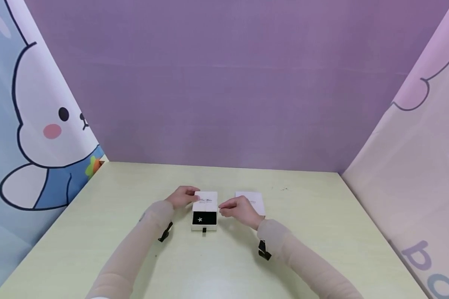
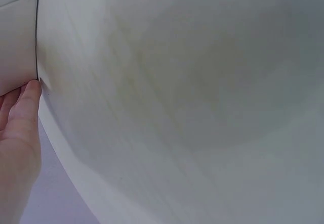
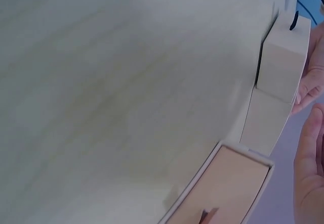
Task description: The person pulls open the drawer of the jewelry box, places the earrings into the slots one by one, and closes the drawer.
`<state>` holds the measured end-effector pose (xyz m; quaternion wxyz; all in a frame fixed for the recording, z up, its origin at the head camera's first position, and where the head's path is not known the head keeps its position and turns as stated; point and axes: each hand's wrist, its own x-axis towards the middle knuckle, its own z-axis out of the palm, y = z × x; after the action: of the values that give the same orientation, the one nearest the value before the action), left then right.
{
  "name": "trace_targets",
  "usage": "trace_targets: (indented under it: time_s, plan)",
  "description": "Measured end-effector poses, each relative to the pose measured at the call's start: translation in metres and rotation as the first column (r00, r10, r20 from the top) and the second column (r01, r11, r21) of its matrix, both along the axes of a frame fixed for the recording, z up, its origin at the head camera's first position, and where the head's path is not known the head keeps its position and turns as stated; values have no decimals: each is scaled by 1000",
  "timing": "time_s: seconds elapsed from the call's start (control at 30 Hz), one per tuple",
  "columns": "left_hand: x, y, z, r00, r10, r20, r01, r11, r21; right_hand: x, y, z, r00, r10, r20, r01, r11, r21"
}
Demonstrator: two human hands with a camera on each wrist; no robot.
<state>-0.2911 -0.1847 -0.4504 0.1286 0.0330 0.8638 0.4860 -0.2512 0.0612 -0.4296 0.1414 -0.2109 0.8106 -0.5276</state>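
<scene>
A small white drawer box (image 1: 208,196) lies on the table with its drawer (image 1: 204,227) slid out toward me. Inside the drawer, a tiny silver star-shaped ornament (image 1: 199,219) rests on black lining. My left hand (image 1: 183,197) grips the box's sleeve at its far left corner, thumb over the printed top. My right hand (image 1: 243,209) hovers just right of the box, thumb and fingertips close together; I cannot tell whether they pinch something tiny. Behind that hand sits a second white box (image 1: 259,204), partly covered by it. A box's open end (image 3: 228,183) shows in the right wrist view.
The pale wooden table (image 1: 194,274) runs back to a purple backdrop (image 1: 231,91). A cartoon-printed cloth (image 1: 41,124) hangs at the left and a pale printed one (image 1: 415,166) at the right. Black straps (image 1: 263,250) hang at both wrists.
</scene>
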Motion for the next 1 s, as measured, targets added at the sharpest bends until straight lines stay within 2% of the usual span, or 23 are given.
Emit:
trace_targets:
  time_s: [0.23, 0.53, 0.63, 0.8, 1.0]
  plan:
    - [-3, 0, 0, 1000, 9, -16, -9, 1000, -6, -6, -12, -1, 999, 34, -17, -34, 999, 32]
    - [-2, 1, -3, 1000, 0, -19, 0, 1000, -13, -9, -22, -1, 997, 72, 5, -72, 995, 63]
    - [-2, 1, -4, 1000, 3, -28, -3, 1000, -1, -9, -25, 0, 995, 102, -9, -101, 989, 104]
    - [-1, 2, -4, 1000, -5, -28, 5, 1000, 5, -12, -29, 1, 981, 180, -79, -157, 960, 233]
    - [-2, 2, -4, 1000, -6, -28, 7, 1000, 7, -11, -34, 6, 942, 272, -199, -181, 906, 382]
